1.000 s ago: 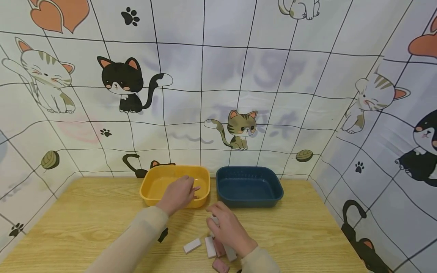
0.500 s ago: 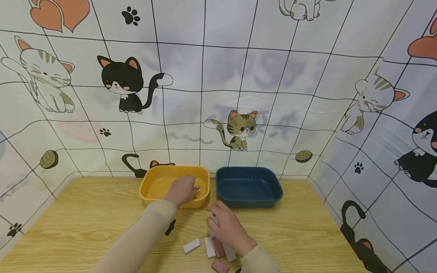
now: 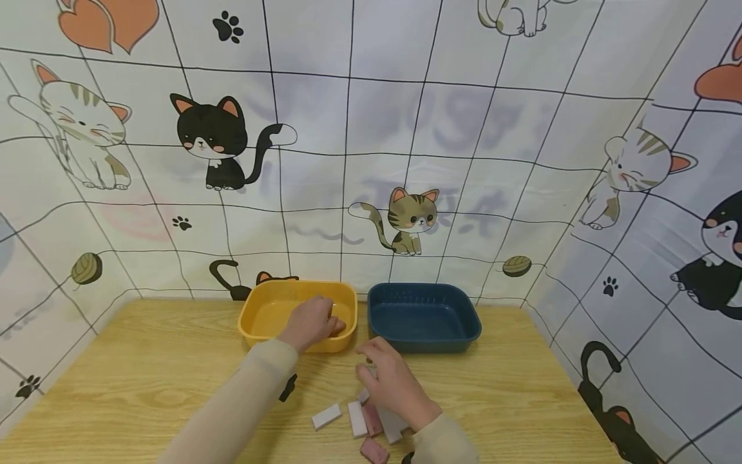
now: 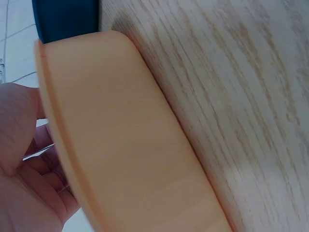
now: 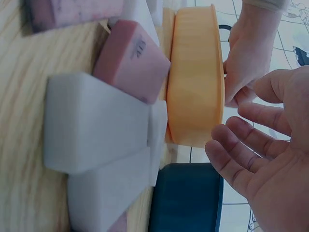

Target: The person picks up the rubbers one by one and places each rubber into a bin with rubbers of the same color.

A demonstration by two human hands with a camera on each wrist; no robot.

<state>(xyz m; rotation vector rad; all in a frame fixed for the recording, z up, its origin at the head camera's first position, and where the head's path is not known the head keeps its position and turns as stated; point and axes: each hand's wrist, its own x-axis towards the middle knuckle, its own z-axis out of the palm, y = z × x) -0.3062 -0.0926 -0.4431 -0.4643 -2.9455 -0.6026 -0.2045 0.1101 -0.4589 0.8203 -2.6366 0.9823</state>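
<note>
My left hand [image 3: 308, 323] reaches into the yellow tub [image 3: 254, 317], its fingers bent down behind the near rim. In the left wrist view the tub's side covers the fingertips, so I cannot tell whether they hold something. My right hand [image 3: 399, 385] hovers with loosely bent fingers over a small pile of erasers, nothing between its fingers in the right wrist view. The pile has a white eraser [image 3: 357, 419], a pink eraser [image 3: 372, 420] and, nearest me, another pink eraser [image 3: 375, 450]. Further left lies a separate white eraser [image 3: 326, 417]. Part of the pile is hidden under the right hand.
A dark blue tub [image 3: 423, 319] stands just right of the yellow one, at the back of the wooden table [image 3: 162, 361]. Behind both hangs a white cloth [image 3: 313, 180] printed with cats and grid lines.
My left hand has moved slightly forward and right within the yellow tub, and its thumb has shifted. The right hand stays over the erasers, moving only a little.
</note>
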